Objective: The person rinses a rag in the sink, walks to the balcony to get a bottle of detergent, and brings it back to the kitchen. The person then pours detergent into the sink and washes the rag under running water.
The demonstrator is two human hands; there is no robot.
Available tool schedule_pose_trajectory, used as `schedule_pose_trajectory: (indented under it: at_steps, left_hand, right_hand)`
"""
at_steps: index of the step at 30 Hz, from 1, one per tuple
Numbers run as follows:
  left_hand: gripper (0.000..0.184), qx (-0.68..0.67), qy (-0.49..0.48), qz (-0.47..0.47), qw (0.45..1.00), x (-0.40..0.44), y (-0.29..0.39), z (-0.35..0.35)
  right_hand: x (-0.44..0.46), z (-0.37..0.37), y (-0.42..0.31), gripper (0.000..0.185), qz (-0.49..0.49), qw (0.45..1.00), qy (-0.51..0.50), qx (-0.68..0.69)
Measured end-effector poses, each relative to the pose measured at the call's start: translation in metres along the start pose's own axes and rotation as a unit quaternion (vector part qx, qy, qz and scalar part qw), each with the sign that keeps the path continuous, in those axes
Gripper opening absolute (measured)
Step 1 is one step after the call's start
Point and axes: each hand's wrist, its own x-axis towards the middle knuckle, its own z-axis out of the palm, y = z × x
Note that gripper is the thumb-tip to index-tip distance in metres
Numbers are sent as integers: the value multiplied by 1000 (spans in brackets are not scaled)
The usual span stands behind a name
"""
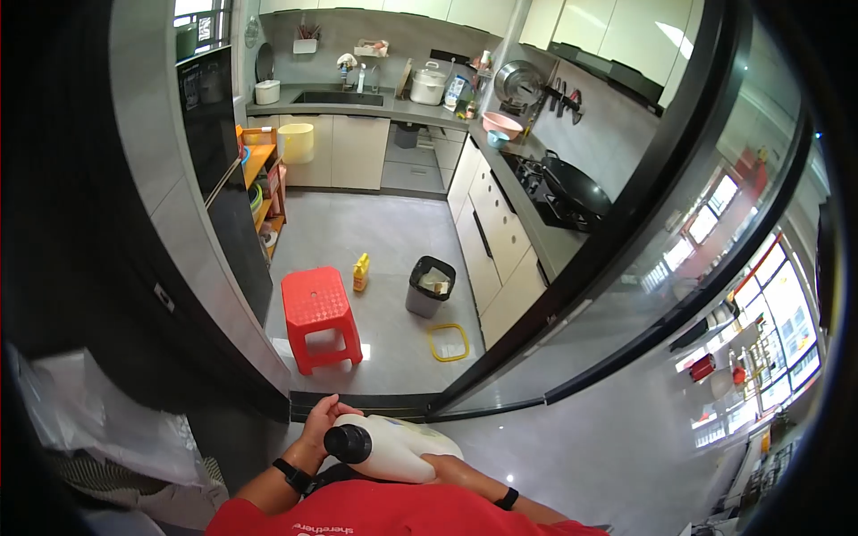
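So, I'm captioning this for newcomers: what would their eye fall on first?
A bright red stool on the kitchen floor, left of centre, stands out first. Then, near the bottom of the view, the right hand holds a big white bottle with a black cap.

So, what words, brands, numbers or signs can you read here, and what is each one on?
"sherethere", as best I can tell: upside down on the red shirt; lettering at the picture's edge is cut off.
White bottle: label too faint to read.
Yellow bottle: label too small to read.
Blue-and-white pack: print too small to read.
No legible numbers or signs.
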Motion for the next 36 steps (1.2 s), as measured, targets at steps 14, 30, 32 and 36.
schedule_pose_trajectory:
  at_steps: [14,30,32,36]
  left_hand:
    - [50,-24,-4,-16,1000,182,106,40]
    - [47,7,-16,-64,998,383,294,59]
    - [42,1,-20,-55,998,398,310,61]
    - [46,-30,16,7,999,460,329,47]
  right_hand:
    - [130,-151,26,41,-20,998,45,51]
    - [305,-323,-30,40,13,994,93,51]
    - [335,-341,-16,39,9,997,76,32]
    - [392,-399,0,40,-25,998,31,42]
